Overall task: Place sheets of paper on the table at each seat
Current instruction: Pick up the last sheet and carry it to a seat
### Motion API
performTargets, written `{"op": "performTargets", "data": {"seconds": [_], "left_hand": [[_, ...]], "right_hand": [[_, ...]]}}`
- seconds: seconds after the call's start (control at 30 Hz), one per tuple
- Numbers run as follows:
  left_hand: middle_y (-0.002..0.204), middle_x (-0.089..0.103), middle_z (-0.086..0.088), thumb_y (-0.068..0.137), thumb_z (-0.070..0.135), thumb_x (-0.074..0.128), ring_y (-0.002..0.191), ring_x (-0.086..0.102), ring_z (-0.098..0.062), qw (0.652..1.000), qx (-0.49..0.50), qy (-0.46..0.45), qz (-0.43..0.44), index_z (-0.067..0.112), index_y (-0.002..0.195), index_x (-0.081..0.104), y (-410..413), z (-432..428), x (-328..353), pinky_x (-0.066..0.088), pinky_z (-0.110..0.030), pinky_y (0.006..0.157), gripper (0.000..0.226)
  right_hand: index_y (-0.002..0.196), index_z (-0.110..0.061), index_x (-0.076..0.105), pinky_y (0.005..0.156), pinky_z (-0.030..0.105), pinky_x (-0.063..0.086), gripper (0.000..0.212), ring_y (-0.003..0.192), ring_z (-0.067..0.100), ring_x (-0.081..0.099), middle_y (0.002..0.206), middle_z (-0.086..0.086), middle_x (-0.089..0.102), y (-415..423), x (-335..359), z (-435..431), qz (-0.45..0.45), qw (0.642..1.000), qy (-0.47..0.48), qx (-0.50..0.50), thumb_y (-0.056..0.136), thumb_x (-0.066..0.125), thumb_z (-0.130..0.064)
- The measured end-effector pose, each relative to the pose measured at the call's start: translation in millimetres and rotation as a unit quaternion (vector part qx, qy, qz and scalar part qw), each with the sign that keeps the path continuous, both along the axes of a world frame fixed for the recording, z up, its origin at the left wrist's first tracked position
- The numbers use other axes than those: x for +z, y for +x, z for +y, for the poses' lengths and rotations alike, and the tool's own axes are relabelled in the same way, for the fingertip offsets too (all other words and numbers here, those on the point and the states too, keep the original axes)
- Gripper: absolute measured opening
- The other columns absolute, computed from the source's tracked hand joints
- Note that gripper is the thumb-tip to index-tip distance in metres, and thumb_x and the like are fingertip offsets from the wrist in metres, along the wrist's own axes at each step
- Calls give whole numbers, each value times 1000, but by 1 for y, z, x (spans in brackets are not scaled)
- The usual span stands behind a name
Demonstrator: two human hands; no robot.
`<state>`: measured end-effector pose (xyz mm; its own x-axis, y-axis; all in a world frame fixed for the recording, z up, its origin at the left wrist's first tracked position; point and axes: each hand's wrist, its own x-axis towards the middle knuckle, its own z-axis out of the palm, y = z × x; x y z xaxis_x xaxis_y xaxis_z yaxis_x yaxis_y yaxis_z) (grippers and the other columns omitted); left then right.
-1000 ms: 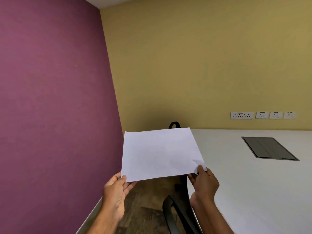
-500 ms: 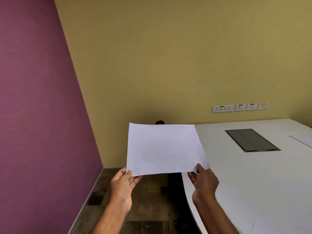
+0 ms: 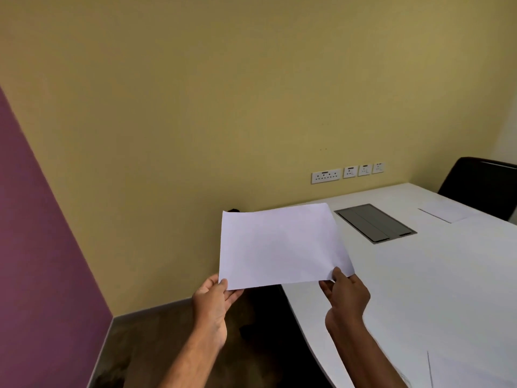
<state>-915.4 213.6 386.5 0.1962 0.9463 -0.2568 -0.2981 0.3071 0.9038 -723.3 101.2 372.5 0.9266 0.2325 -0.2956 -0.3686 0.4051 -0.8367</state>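
I hold a blank white sheet of paper (image 3: 281, 245) in the air at the left end of the white table (image 3: 419, 289). My left hand (image 3: 214, 301) pinches its near left corner and my right hand (image 3: 345, 294) pinches its near right corner. The sheet's right part hangs over the table's left edge. Another sheet (image 3: 444, 211) lies flat at the table's far right, in front of a black chair (image 3: 481, 183). The edge of a third sheet (image 3: 470, 371) shows at the bottom right of the table.
A grey cable hatch (image 3: 373, 222) is set into the tabletop. A dark chair (image 3: 268, 309), mostly hidden by the held sheet, stands at the table's left end. Wall sockets (image 3: 347, 172) sit on the yellow wall. A purple wall (image 3: 36, 261) closes the left side.
My view has swung to the right, bringing the far chair and the sheet before it into sight. The held sheet has shifted right, toward the table.
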Motion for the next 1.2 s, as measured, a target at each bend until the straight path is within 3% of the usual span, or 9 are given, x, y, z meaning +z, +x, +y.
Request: {"op": "performTargets", "data": {"seconds": [0.13, 0.23, 0.43, 0.53, 0.67, 0.8, 0.87, 1.03, 1.2], "left_hand": [[83, 78, -2, 97, 0, 54, 73, 78, -19, 999, -41, -4, 16, 19, 92, 63, 40, 34, -10, 61, -27, 60, 21], [84, 79, -2, 97, 1, 55, 77, 78, -21, 996, -76, -6, 37, 17, 96, 63, 77, 62, -17, 61, -30, 67, 18], [96, 75, -11, 98, 1, 52, 81, 77, -27, 991, -91, -21, 94, 14, 100, 63, 181, 124, -42, 61, -30, 65, 17], [96, 74, -9, 99, 5, 52, 73, 77, -22, 987, -100, -23, 126, 15, 100, 62, 226, 144, -56, 61, -28, 62, 15], [96, 75, -12, 99, 3, 49, 72, 77, -24, 982, -109, -31, 151, 9, 103, 64, 275, 173, -79, 61, -28, 62, 16], [98, 74, -14, 96, -3, 48, 75, 76, -28, 980, -112, -57, 153, 4, 104, 65, 309, 200, -111, 59, -27, 58, 20], [100, 74, -16, 95, -6, 46, 77, 76, -30, 979, -110, -75, 151, 2, 104, 65, 324, 209, -129, 59, -26, 57, 23], [101, 73, -16, 93, -9, 42, 79, 75, -33, 976, -88, -130, 150, 1, 107, 63, 356, 226, -174, 60, -31, 63, 27], [95, 74, -13, 90, -9, 42, 76, 75, -32, 972, -55, -155, 165, 3, 102, 65, 385, 242, -210, 62, -36, 71, 28]], "right_hand": [[101, -1, 68, 72, 33, 60, 14, 85, 25, 72, 104, 8, 70, 43, -5, 33, -18, 999, 0, -32, 89, 60, 0], [103, 1, 67, 75, 34, 60, 17, 93, 30, 71, 107, 10, 69, 86, -16, 62, -24, 999, 6, -48, 87, 59, 1], [81, -9, 67, 83, 39, 59, 13, 80, 23, 69, 93, 5, 70, 193, -53, 130, -20, 997, -22, -68, 87, 60, 0], [73, -6, 61, 86, 44, 59, 15, 77, 25, 65, 82, 2, 65, 239, -69, 154, -18, 996, -52, -73, 86, 60, 0], [71, -7, 60, 85, 41, 58, 16, 81, 27, 61, 82, 2, 64, 287, -93, 183, -6, 993, -77, -88, 85, 61, 1], [79, 9, 57, 74, 33, 57, 13, 75, 23, 55, 80, 6, 59, 318, -128, 211, 2, 989, -98, -115, 84, 62, -1], [84, 15, 54, 77, 37, 57, 18, 76, 23, 52, 77, 6, 57, 329, -147, 223, 8, 987, -105, -125, 84, 62, -1], [79, 5, 61, 82, 41, 57, 8, 73, 22, 56, 78, 6, 61, 351, -189, 249, 35, 982, -131, -129, 84, 63, -1], [73, 8, 53, 81, 41, 57, 20, 68, 22, 51, 74, 7, 55, 383, -231, 268, 31, 977, -173, -120, 83, 64, -6]]}}
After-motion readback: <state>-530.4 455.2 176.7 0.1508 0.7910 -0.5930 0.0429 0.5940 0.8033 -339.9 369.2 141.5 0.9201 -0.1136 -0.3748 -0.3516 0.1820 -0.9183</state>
